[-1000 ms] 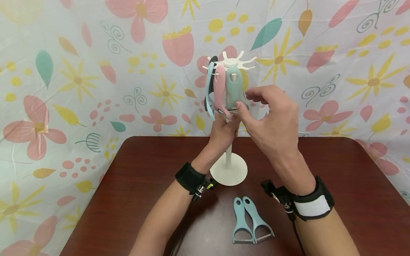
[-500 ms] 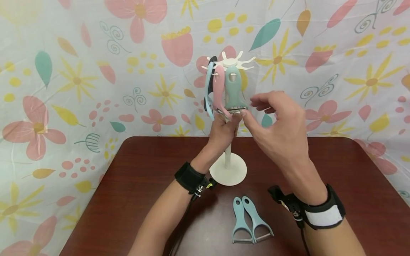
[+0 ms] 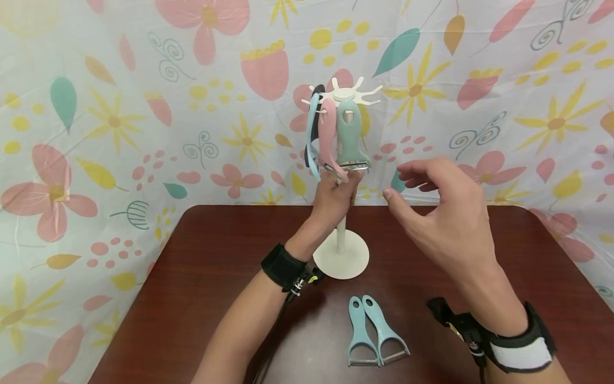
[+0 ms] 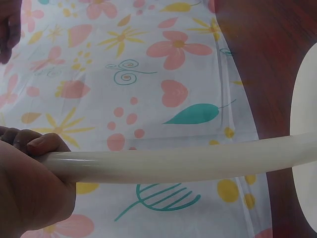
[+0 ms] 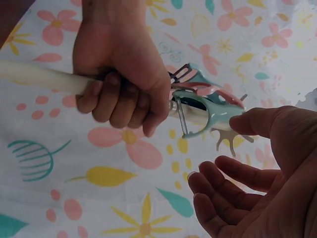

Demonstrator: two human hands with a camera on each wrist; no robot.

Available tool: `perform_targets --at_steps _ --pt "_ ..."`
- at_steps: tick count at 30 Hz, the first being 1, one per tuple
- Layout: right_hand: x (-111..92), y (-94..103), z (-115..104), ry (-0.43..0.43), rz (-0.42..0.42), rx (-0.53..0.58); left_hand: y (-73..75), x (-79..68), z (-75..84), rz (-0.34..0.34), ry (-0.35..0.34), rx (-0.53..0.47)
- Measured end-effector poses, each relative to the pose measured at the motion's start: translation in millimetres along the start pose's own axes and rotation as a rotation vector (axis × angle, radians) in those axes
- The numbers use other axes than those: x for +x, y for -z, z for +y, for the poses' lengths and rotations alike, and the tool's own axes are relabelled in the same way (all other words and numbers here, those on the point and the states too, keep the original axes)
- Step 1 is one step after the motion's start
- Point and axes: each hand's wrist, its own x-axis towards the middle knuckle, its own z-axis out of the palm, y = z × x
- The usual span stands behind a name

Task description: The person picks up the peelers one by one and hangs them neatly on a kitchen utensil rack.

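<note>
My left hand [image 3: 336,196] grips the upper pole [image 4: 188,161] of a white stand with a round base [image 3: 341,261] and a ring of hooks [image 3: 345,94] on top. From those hooks hang a green peeler [image 3: 349,133], a pink peeler [image 3: 328,128], a light blue peeler [image 3: 312,136] and a dark one [image 3: 315,125] partly hidden behind it. To the right of the stand, my right hand [image 3: 446,224] is in the air holding nothing, thumb and fingers spread apart. In the right wrist view the left fingers [image 5: 114,101] wrap the pole just below the peelers.
Two light blue peelers [image 3: 362,333] lie side by side on the dark red table [image 3: 201,298], in front of the stand. A flowered cloth [image 3: 144,106] hangs behind the table. Both wrists wear black straps [image 3: 284,268] with cameras and cables.
My right hand has moved away from the green peeler, down and to the right. The green peeler stays hanging on its hook. My left hand keeps its grip on the pole.
</note>
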Motion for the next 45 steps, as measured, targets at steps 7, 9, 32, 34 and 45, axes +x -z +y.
perform_targets --at_steps 7,9,32,34,45 --pt "-13.1 4.5 14.3 -0.007 -0.044 -0.038 2.1 2.1 -26.8 0.005 0.049 -0.051" --pt "-18.2 5.5 17.4 -0.017 -0.058 -0.054 1.9 1.5 -29.3 0.003 0.046 -0.06" --pt "-79.5 -2.9 44.1 -0.021 -0.228 -0.183 -0.6 2.8 -27.0 -0.017 0.014 -0.085" --pt "-85.7 -4.8 47.3 -0.024 -0.241 -0.191 -0.5 3.3 -27.1 -0.019 0.012 -0.086" --pt "-122.1 -16.7 57.6 -0.089 -0.363 -0.243 -2.3 3.6 -26.4 -0.01 0.006 -0.079"
